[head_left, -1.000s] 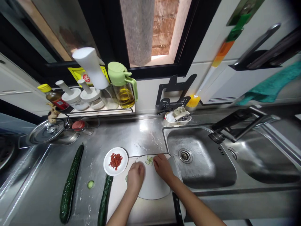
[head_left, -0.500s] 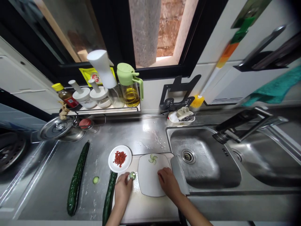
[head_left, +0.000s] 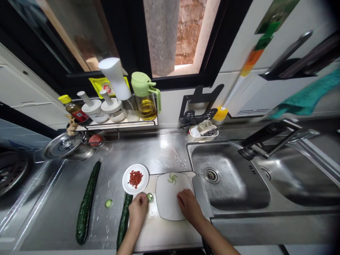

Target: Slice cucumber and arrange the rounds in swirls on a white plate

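Observation:
A white square plate (head_left: pixel 170 203) lies on the cutting board (head_left: pixel 164 235), with thin green slices (head_left: pixel 172 178) fanned near its far edge. My right hand (head_left: pixel 189 205) is over the plate's right side, fingers curled together; anything in them is too small to make out. My left hand (head_left: pixel 138 207) is closed in a pinch just left of a small cucumber piece (head_left: pixel 150 197); what it grips is hidden. Part of a cucumber (head_left: pixel 123 221) runs beside my left wrist. A round white plate (head_left: pixel 135 179) holds chopped red bits (head_left: pixel 135 178).
A whole cucumber (head_left: pixel 87 203) and a cucumber end (head_left: pixel 108 203) lie on the steel counter at the left. A knife blade (head_left: pixel 202 198) rests at the board's right edge, by the sink (head_left: pixel 228 177). Condiment bottles (head_left: pixel 145 102) stand on a rack at the back.
My left hand has pulled slightly away from the small cucumber piece, its fingers now drawn closer together. My right hand has shifted very slightly left over the plate.

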The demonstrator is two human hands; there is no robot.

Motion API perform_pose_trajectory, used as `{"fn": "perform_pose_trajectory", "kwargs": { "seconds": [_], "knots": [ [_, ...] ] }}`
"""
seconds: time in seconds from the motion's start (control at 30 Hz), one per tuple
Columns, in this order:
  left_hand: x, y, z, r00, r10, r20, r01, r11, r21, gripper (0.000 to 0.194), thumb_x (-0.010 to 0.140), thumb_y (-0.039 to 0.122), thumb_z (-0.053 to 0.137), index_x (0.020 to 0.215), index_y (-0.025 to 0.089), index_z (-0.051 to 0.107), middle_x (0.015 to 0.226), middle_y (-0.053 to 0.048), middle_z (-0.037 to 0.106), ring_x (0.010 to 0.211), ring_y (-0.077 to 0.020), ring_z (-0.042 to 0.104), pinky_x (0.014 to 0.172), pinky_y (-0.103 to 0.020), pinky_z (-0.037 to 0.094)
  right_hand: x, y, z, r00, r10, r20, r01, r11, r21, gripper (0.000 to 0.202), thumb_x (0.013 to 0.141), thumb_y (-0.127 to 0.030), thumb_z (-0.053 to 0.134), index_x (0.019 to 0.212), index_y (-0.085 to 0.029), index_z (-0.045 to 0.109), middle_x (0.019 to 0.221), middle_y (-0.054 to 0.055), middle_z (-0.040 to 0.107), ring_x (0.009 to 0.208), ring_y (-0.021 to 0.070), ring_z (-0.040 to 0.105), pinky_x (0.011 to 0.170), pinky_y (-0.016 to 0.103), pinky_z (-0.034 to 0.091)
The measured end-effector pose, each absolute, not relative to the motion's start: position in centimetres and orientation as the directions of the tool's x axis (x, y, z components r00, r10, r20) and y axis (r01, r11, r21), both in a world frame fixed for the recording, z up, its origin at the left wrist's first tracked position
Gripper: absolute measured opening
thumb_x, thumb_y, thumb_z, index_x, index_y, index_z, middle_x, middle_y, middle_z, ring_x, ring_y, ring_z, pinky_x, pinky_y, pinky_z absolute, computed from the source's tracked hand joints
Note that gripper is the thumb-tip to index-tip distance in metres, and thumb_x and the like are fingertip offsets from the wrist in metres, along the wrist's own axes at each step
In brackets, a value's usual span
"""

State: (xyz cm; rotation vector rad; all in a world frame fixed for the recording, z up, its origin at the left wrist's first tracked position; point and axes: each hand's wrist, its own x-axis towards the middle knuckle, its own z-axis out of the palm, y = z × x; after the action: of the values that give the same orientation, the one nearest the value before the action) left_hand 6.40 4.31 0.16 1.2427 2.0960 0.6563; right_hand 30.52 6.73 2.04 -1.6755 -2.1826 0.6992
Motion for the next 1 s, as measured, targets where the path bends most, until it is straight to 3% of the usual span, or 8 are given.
{"fn": "perform_pose_trajectory", "kwargs": {
  "seconds": [0.17, 0.4, 0.67, 0.9, 1.0],
  "knots": [
    [6.59, 4.62, 0.2, -0.373, 0.91, -0.18, 0.612, 0.387, 0.69, 0.022, 0.074, 0.038, 0.053, 0.08, 0.02, 0.065, 0.067, 0.0, 0.064, 0.06, -0.0148, 0.057, 0.062, -0.024, 0.043, 30.39, 6.69, 2.05, -0.278, 0.958, -0.065, 0.819, 0.202, -0.538, 0.02, 0.086, -0.011, 0.043, 0.078, -0.019, 0.059, 0.081, 0.005, 0.057, 0.083, 0.0192, 0.049, 0.074, 0.029, 0.037],
    [7.13, 4.71, 0.07, -0.362, 0.891, -0.274, 0.561, 0.443, 0.7, 0.017, 0.075, 0.033, 0.053, 0.077, 0.02, 0.063, 0.065, 0.001, 0.064, 0.06, -0.0141, 0.059, 0.062, -0.023, 0.042, 30.31, 6.76, 2.17, -0.287, 0.954, -0.085, 0.821, 0.2, -0.535, 0.018, 0.085, -0.01, 0.045, 0.077, -0.019, 0.059, 0.08, 0.005, 0.057, 0.083, 0.0193, 0.049, 0.073, 0.029, 0.037],
    [6.76, 4.65, 0.49, -0.332, 0.901, -0.278, 0.617, 0.431, 0.658, 0.021, 0.081, 0.036, 0.046, 0.079, 0.022, 0.062, 0.065, 0.0, 0.067, 0.06, -0.0148, 0.061, 0.061, -0.022, 0.042, 30.53, 6.68, 2.05, -0.295, 0.952, -0.077, 0.818, 0.21, -0.536, 0.019, 0.085, -0.01, 0.044, 0.077, -0.019, 0.059, 0.08, 0.005, 0.057, 0.083, 0.0193, 0.049, 0.074, 0.029, 0.037],
    [6.61, 4.67, 0.7, -0.263, 0.953, -0.147, 0.75, 0.299, 0.59, 0.018, 0.08, 0.029, 0.045, 0.073, 0.022, 0.06, 0.067, -0.002, 0.065, 0.061, -0.015, 0.059, 0.062, -0.023, 0.042, 30.56, 6.66, 2.16, -0.302, 0.95, -0.078, 0.837, 0.225, -0.498, 0.019, 0.085, -0.011, 0.045, 0.077, -0.02, 0.059, 0.081, 0.005, 0.057, 0.082, 0.0188, 0.049, 0.073, 0.029, 0.036],
    [6.69, 4.66, 0.67, -0.25, 0.965, -0.084, 0.747, 0.247, 0.617, 0.019, 0.079, 0.031, 0.046, 0.069, 0.021, 0.059, 0.068, -0.003, 0.064, 0.063, -0.0156, 0.058, 0.063, -0.024, 0.043, 30.62, 6.64, 2.32, -0.304, 0.95, -0.076, 0.836, 0.227, -0.499, 0.019, 0.085, -0.011, 0.044, 0.076, -0.02, 0.058, 0.08, 0.004, 0.056, 0.082, 0.0187, 0.049, 0.073, 0.029, 0.036]
  ]
}}
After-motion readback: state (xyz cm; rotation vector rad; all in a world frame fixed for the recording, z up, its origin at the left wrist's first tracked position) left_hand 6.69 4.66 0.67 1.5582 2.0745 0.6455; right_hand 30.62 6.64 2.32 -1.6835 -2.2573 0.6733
